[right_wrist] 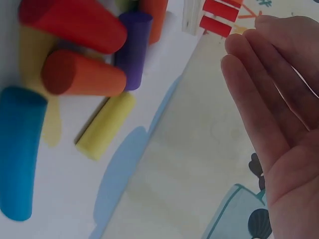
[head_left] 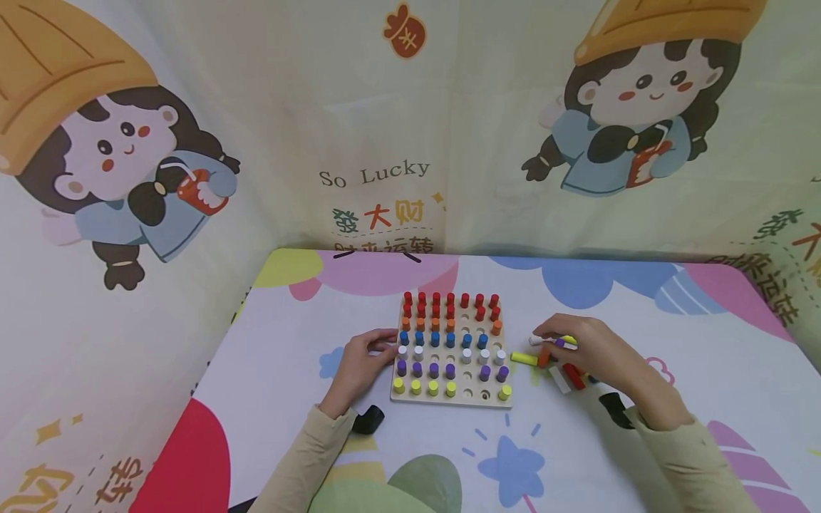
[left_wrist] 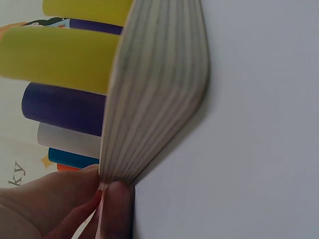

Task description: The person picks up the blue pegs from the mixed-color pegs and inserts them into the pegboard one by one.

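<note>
A wooden pegboard (head_left: 458, 397) stands mid-table, with rows of coloured pegs and some bare holes. My left hand (head_left: 363, 367) grips its left edge; the left wrist view shows the thumb (left_wrist: 117, 209) and fingers on either side of the layered wood. To the right of the board, my right hand (head_left: 590, 349) hovers over loose pegs. At its fingertips shows a white peg (head_left: 535, 340), apparently pinched, though the fingers hide it in the right wrist view. Below lie a yellow peg (head_left: 524, 358), an orange peg (right_wrist: 84, 73), a purple peg (right_wrist: 134, 50) and a red peg (right_wrist: 75, 22).
A blue peg (right_wrist: 22, 154) and another white peg (head_left: 560, 380) lie in the same loose group. The table (head_left: 276, 399) wears a printed cloth. A patterned curtain (head_left: 385, 107) hangs behind it and along the left.
</note>
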A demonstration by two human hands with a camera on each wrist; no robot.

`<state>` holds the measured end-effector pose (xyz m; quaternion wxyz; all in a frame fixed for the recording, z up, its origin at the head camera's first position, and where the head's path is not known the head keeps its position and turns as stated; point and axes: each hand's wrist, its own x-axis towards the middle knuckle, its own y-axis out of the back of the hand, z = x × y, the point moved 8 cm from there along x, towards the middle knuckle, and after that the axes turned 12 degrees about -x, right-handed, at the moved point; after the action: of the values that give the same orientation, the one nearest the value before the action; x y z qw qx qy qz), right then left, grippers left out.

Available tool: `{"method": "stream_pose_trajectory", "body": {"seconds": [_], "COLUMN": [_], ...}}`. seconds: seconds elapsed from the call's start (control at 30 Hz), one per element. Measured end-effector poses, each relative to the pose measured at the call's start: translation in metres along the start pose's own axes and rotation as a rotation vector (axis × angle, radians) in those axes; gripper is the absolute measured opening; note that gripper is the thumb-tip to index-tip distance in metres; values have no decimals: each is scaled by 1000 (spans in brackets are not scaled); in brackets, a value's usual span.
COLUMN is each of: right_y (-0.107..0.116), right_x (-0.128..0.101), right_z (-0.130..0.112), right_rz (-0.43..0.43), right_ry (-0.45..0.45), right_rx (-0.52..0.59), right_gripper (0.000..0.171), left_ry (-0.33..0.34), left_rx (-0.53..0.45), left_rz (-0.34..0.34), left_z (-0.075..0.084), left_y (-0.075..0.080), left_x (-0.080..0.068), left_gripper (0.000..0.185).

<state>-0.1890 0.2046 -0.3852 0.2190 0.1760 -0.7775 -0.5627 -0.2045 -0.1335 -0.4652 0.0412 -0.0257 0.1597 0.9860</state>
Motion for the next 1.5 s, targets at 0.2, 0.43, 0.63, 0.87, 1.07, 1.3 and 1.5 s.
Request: {"method": "stream_pose_trajectory", "body": {"seconds": [0.2,0.43,0.63,0.87,1.07,1.3,1.5], "right_y": [1,4,5,5,3,2,-2], "right_x": [-7,-16,-24,-33,-41,-50,-56], "right_z": [7,14,19,27,35,39,44], "right_rz": [6,33,41,33,12,37,1], "right_ry": [-15,-12,-22,-26,-54,-26,-33], "right_rx": [-26,-53,-73,-82,-70,-109,-85], "right_gripper": [27,28,22,20,21,25,26], "left_ry": [-9,-5,-4,-8,-14,-10,-9], "left_rx": [-7,0,-3,-6,7,15,13], "left_rz": [-3,0,3,2,4,1,-1], "left_z": [1,1,1,1,1,-1,0], "left_y": [0,-1,-1,-1,-1,-1,0], "left_x": [0,0,0,-1,0,-1,-1], "left_gripper": [31,32,31,32,32,32,32]}}
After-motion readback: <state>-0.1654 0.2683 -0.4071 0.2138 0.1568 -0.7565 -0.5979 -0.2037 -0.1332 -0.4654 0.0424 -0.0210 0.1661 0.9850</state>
